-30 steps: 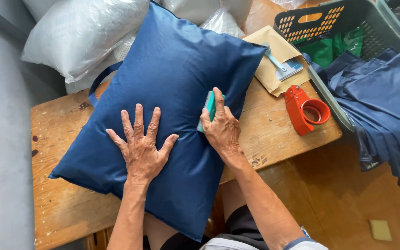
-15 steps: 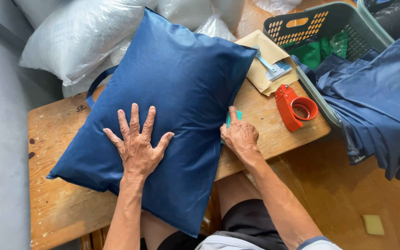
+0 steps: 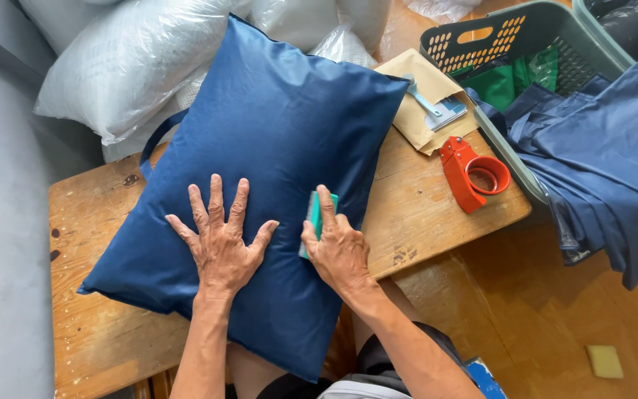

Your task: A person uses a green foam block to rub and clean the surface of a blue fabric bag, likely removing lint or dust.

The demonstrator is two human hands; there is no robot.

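A person's left hand [image 3: 223, 247] lies flat, fingers spread, holding nothing, on a navy cushion [image 3: 267, 170] atop a wooden bench [image 3: 422, 214]. The right hand [image 3: 337, 251], just beside it, is closed round a small teal block [image 3: 313, 218] pressed to the fabric. The cushion's long axis runs diagonally up and away from both hands. Vs. half a sec. earlier, the right hand has come in from the cushion's edge; the left hasn't moved.

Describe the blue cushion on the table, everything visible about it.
The blue cushion is a plump, rectangular pillow in smooth navy fabric, lying tilted across the wooden table, its near corner overhanging the edge. A loop strap shows at its left side. The left hand presses flat on it, fingers spread; the right hand rests on it holding a small teal tool.
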